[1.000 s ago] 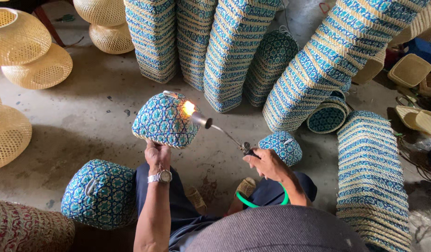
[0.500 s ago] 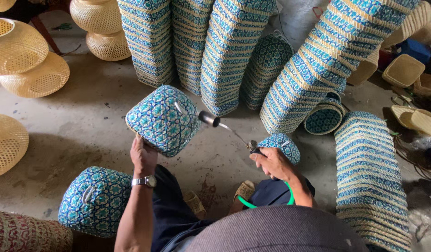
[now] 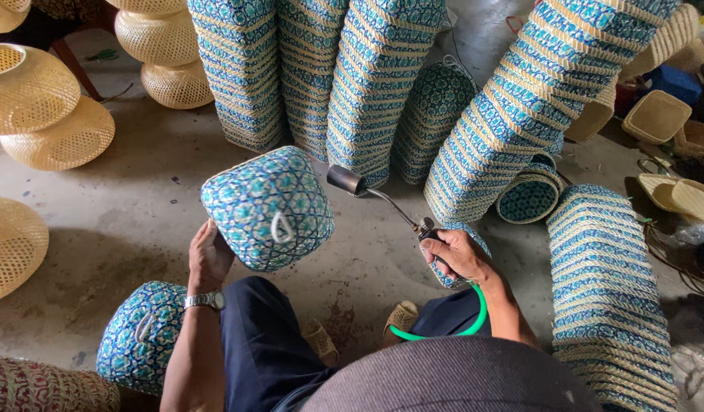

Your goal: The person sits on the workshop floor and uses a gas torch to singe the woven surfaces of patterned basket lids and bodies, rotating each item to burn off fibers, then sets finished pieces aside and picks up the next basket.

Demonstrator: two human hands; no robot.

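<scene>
Tall stacks of blue and cream woven baskets lean in a row at the far side, and one more stack lies on the right. Pale yellow round baskets sit at the far left on the grey floor. Small cream trays are at the far right. The blue patterned basket in the middle is rounded, tipped on its side, with a small white loop on its front. It is held up off the floor, just in front of the person's knees. The left hand grips the basket at its lower left edge; a silver watch is on that wrist. The right hand is closed around the handle of a gas torch, whose dark tip points at the basket, very near its right side. A green hose curls under that hand. Another blue basket rests near the left knee.
</scene>
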